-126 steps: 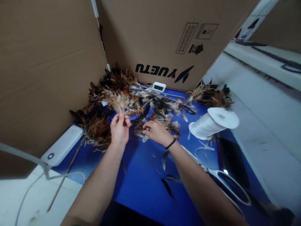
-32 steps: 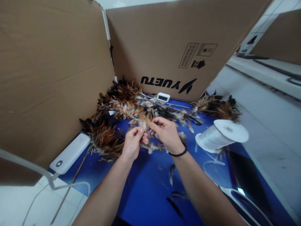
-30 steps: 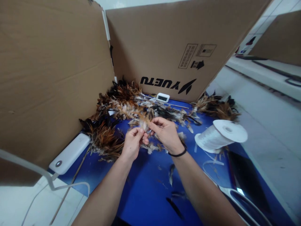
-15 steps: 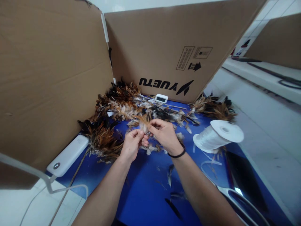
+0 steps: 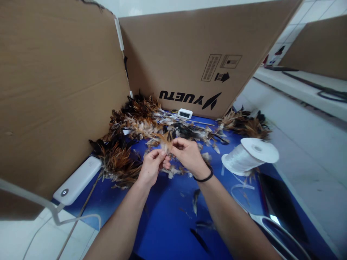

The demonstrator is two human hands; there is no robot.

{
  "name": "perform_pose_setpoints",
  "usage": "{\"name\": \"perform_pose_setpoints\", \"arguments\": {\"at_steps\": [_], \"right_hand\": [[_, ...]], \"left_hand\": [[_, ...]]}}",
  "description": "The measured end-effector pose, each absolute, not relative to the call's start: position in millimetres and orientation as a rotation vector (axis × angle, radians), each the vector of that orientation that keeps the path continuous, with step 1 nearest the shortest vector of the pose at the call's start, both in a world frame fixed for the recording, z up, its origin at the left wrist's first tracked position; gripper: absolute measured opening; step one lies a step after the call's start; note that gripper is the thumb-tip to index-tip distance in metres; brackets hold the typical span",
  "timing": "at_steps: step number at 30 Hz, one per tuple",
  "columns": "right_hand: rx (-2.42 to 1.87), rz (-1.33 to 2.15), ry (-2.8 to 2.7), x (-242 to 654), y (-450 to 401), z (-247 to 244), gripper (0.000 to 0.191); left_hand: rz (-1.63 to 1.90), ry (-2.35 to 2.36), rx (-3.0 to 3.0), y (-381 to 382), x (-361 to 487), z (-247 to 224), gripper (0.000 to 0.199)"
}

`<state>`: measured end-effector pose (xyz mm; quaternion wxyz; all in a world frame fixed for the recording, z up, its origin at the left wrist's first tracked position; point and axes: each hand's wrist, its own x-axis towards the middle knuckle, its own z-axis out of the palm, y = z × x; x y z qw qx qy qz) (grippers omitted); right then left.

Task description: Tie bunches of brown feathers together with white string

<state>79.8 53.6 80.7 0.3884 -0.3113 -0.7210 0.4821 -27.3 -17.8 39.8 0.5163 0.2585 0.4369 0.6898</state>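
Observation:
Between my two hands is a small brown feather (image 5: 163, 139) with pale fluff at its base. My left hand (image 5: 152, 164) pinches the fluffy lower end between thumb and forefinger. On the other side, my right hand (image 5: 187, 153), with a black band at the wrist, has thumb and forefinger closed at the same feather. The fingertips partly hide the quill. Behind the hands lies a long heap of brown, black and whitish feathers (image 5: 146, 124). Left of my left hand rests a bunch of brown and black feathers (image 5: 119, 160). Loose dark feathers (image 5: 195, 200) lie on the blue tabletop (image 5: 165, 216).
Cardboard panels (image 5: 195, 43) stand at the back and left. A spool of white ribbon (image 5: 245, 159) is at the right, near scissors with white handles (image 5: 273, 227) and a dark phone-like slab (image 5: 282, 206). A white power bank (image 5: 78, 180) and small digital display (image 5: 185, 114) also sit here.
My right hand has shifted slightly left, with its fingertips closer to my left hand. The camera view has moved a little; the feather stays between the fingers.

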Motion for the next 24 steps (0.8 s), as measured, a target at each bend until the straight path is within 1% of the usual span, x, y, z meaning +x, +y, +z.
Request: {"name": "perform_pose_setpoints", "arguments": {"at_steps": [6, 11, 14, 18, 24], "right_hand": [[-0.827, 1.243, -1.716, 82.3, 56.1, 81.9, 0.017], [-0.865, 1.258, -1.640, 85.2, 62.2, 79.7, 0.023], [-0.860, 1.183, -1.839, 84.8, 62.8, 73.6, 0.017], [-0.798, 0.990, -2.233, 79.6, 58.6, 60.6, 0.010], [-0.666, 0.634, -2.602, 48.1, 57.6, 41.1, 0.016]], "left_hand": [[1.715, 1.038, 0.610, -17.0, -28.9, 38.3, 0.028], [1.919, 1.013, 0.536, -17.3, -40.0, 44.3, 0.026], [2.092, 0.963, 0.461, -19.6, -52.0, 53.9, 0.024], [2.285, 0.889, 0.366, -23.4, -67.5, 63.8, 0.022], [2.413, 0.834, 0.333, -27.3, -79.6, 66.7, 0.019]]}}
